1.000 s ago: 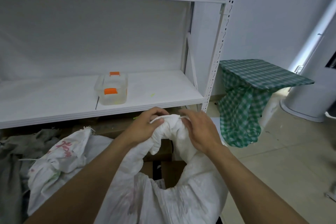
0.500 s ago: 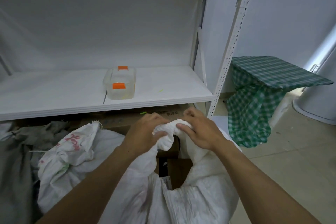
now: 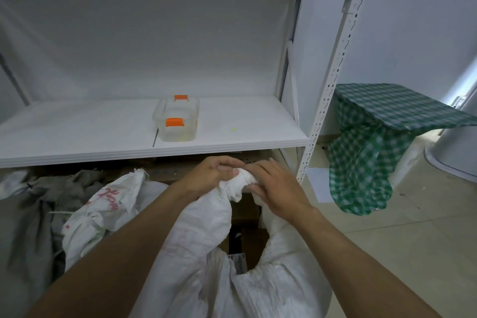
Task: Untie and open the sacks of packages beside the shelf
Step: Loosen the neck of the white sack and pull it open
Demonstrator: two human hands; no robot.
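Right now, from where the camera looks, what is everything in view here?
white sack: one, white, front centre, neck bunched at the top
printed sack: one, white with red writing, left of the white sack
grey fabric: grey, far left, count unclear
cardboard: brown, seen through the white sack's gap, count unclear
shelf unit: one, white, behind the sacks
plastic box: one, clear with orange latches, on the shelf
checked cloth: one, green and white, draped at right
left hand: one, grips the bunched neck
right hand: one, grips the neck opposite
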